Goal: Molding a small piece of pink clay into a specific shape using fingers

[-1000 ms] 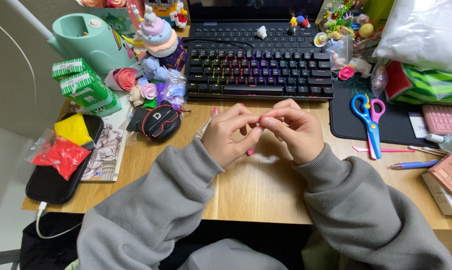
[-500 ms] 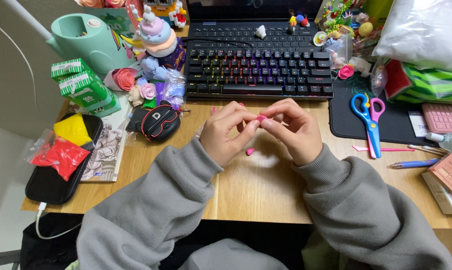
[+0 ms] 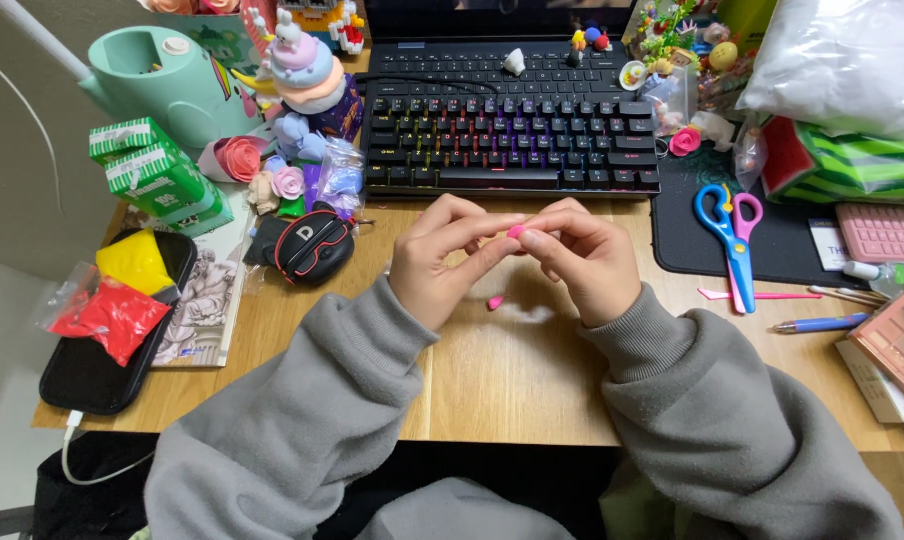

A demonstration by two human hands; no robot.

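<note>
I see a tiny bright pink clay bit (image 3: 516,231) | left hand (image 3: 440,262) and right hand (image 3: 585,260) meet above the bench (image 3: 512,370) | fingers of both pinch it, wrists angled inward

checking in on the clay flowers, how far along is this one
Done: a finished pink rose and smaller flowers lie by the keyboard. In hand: left hand and right hand pinch a small pink clay bit. Left: another pink bit lies loose on the desk, not yet joined.
</note>
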